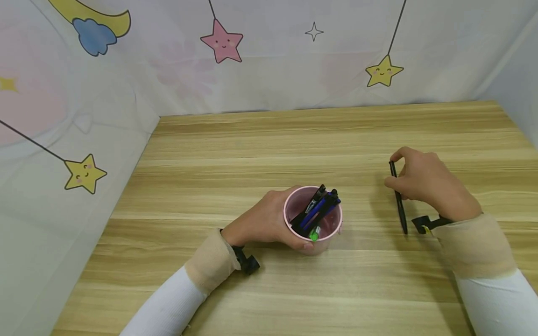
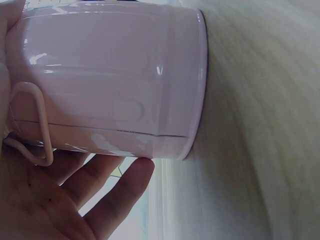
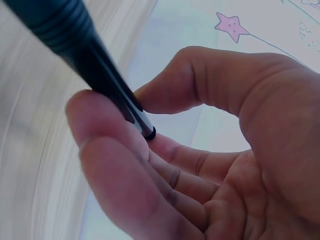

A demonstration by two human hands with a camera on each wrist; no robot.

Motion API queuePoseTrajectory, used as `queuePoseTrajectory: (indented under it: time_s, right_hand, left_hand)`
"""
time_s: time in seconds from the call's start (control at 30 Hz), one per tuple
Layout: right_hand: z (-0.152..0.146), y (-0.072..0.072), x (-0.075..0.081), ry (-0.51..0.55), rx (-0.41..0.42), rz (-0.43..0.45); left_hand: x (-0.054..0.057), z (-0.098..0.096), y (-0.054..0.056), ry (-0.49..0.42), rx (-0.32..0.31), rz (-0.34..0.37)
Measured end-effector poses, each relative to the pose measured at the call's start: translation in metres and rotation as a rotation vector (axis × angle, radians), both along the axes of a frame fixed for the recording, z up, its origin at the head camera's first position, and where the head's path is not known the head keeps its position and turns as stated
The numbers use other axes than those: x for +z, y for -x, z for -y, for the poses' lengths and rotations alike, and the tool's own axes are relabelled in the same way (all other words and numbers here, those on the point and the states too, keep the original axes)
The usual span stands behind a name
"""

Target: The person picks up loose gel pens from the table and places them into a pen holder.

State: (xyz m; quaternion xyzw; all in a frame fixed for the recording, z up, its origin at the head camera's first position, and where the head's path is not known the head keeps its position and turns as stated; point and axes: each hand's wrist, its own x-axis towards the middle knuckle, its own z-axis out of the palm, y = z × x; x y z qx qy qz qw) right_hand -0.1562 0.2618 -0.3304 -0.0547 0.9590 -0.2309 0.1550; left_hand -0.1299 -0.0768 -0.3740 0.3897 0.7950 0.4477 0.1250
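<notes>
My left hand (image 1: pixel 262 219) grips a pink pen cup (image 1: pixel 319 247), thumb and fingers around its near and far sides. Several black and blue pens (image 1: pixel 313 212) lean inside it, along with a pen with a bright green end (image 1: pixel 314 234). In the left wrist view a small loop handle (image 2: pixel 46 125) sticks out from the cup's glossy side. To the right, my right hand (image 1: pixel 433 179) pinches a slim black pen (image 1: pixel 400 210) by its far end. The right wrist view shows thumb and fingertips around that end, the pen's ribbed part (image 3: pixel 62 30) beyond them.
A wood-grain table (image 1: pixel 218 149) lies under both hands. Behind it hangs a pale cloth backdrop (image 1: pixel 269 84) printed with stars and a moon, which continues along the left side. Each wrist carries a small black camera over a beige band.
</notes>
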Motion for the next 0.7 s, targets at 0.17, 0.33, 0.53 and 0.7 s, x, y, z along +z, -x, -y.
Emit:
queuePoseTrajectory:
  time_s: [0.17, 0.33, 0.53, 0.7]
  right_hand:
    - [0.002, -0.0012, 0.0013, 0.028, -0.018, -0.016]
    - [0.0027, -0.0025, 0.0016, 0.051, -0.033, -0.052]
    - [0.0043, -0.0031, 0.0023, 0.066, -0.051, -0.061]
    - [0.007, -0.0042, 0.0039, 0.083, -0.06, -0.073]
  left_hand:
    - [-0.0009, 0.0003, 0.0003, 0.001, 0.0, 0.001]
    - [-0.0015, 0.0003, 0.0003, -0.003, -0.004, 0.007]
    - [-0.0016, 0.0005, -0.0001, -0.005, -0.003, 0.005]
    - [-0.002, 0.0005, -0.0002, -0.006, 0.001, 0.003]
